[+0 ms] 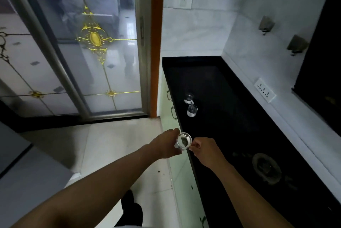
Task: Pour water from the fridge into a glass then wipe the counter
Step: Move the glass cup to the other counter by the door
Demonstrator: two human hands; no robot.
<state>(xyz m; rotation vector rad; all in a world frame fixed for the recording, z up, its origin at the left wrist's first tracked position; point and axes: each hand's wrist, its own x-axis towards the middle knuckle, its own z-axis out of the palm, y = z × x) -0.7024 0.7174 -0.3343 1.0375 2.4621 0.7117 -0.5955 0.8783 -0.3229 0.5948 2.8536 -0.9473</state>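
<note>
I hold a clear glass (183, 140), seen from above, just off the front edge of the black counter (217, 87). My left hand (166, 144) wraps around its left side. My right hand (200, 147) has its fingers curled and pinched against the glass's right rim. Whether the glass holds water I cannot tell. No fridge, water container or cloth is in view.
Two small clear glass items (191, 111) stand further back on the glossy counter. A gas burner (266, 168) sits at the near right. Wall sockets (264, 90) are on the tiled wall. A sliding glass door (96, 43) is to the left, and cabinet handles (168, 95) sit below the counter.
</note>
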